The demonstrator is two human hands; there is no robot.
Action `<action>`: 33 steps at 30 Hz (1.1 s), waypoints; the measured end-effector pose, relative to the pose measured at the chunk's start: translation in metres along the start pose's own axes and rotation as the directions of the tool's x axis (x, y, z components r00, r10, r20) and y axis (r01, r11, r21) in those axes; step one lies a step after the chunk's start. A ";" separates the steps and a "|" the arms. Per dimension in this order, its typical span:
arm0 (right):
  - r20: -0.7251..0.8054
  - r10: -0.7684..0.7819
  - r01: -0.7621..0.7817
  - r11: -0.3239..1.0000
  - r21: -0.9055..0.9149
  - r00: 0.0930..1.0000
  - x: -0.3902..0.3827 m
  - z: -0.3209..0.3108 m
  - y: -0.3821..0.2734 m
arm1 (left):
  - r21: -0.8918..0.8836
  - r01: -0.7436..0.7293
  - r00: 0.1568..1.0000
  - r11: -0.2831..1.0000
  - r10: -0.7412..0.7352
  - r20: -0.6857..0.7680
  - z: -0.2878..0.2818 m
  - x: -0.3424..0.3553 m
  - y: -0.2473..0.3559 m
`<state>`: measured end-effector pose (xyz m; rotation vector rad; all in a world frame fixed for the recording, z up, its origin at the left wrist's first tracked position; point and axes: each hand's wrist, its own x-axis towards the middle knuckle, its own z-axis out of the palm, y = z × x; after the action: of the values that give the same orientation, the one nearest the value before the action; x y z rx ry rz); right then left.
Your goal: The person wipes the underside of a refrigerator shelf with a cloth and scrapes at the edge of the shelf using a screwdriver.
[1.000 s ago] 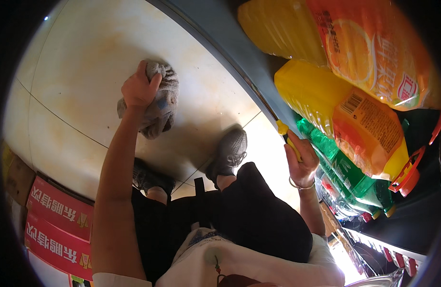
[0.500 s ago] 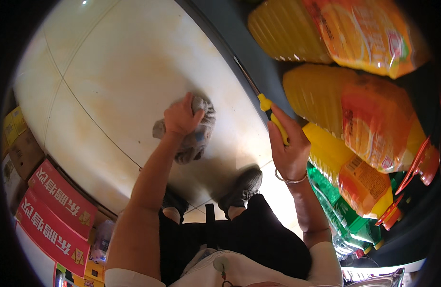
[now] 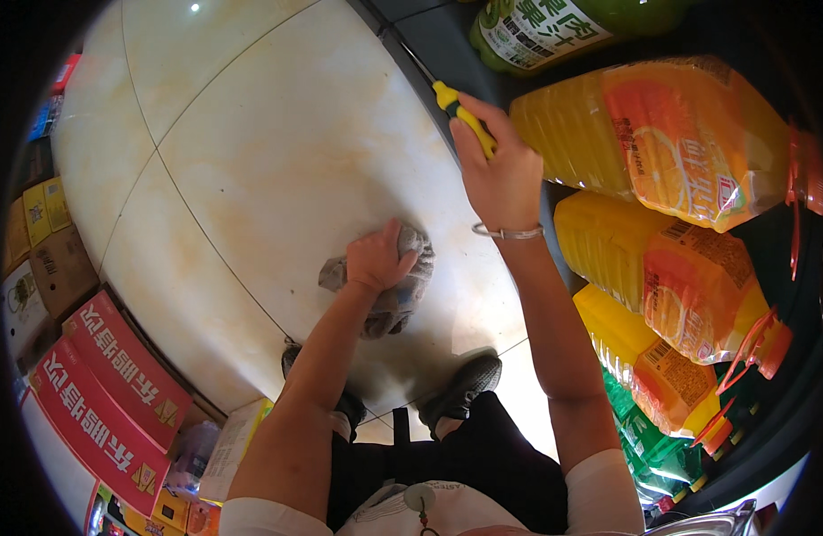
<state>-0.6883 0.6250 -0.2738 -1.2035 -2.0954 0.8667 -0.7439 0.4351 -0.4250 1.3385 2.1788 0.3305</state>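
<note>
My right hand (image 3: 502, 174) is closed round the yellow and black handle of a screwdriver (image 3: 467, 118). The metal shaft points away from me, and its tip lies at the seam along the dark shelf base (image 3: 438, 40); exact contact is hard to make out. Low over the pale floor, my left hand (image 3: 373, 261) grips a crumpled grey-brown rag (image 3: 402, 299), which lies bunched beneath and around the fingers.
Large orange juice bottles (image 3: 670, 143) line the shelf at right, with a green-labelled bottle (image 3: 545, 36) beyond and green bottles (image 3: 648, 447) nearer me. Red boxes (image 3: 94, 420) and cartons (image 3: 63, 268) stand at left. My shoes (image 3: 460, 389) are on the tiles (image 3: 250, 161).
My right hand has moved the screwdriver farther away along the shelf base. The view has shifted, bringing the green-labelled bottle into sight. My left hand stays on the rag.
</note>
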 end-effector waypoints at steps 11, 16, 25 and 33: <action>0.031 -0.305 0.303 0.951 0.066 0.952 -0.048 -0.021 -0.023 | 0.047 0.042 0.997 0.998 -0.045 0.070 0.001 0.000 0.002; -0.084 -0.298 0.287 0.950 -0.124 0.951 -0.032 -0.024 -0.005 | 0.060 0.001 1.000 0.998 -0.002 0.021 0.002 -0.001 0.000; -0.063 -0.243 0.206 0.913 -0.352 0.968 0.003 0.008 -0.002 | 0.033 0.024 0.999 0.999 -0.024 0.029 0.002 0.000 0.000; -0.037 -0.274 0.239 0.890 -0.387 0.961 0.029 0.040 0.009 | 0.006 -0.005 1.000 1.000 0.005 -0.012 0.004 0.001 0.001</action>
<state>-0.7257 0.6436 -0.3012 -1.0869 -2.3472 0.2848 -0.7413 0.4358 -0.4278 1.3491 2.1880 0.3346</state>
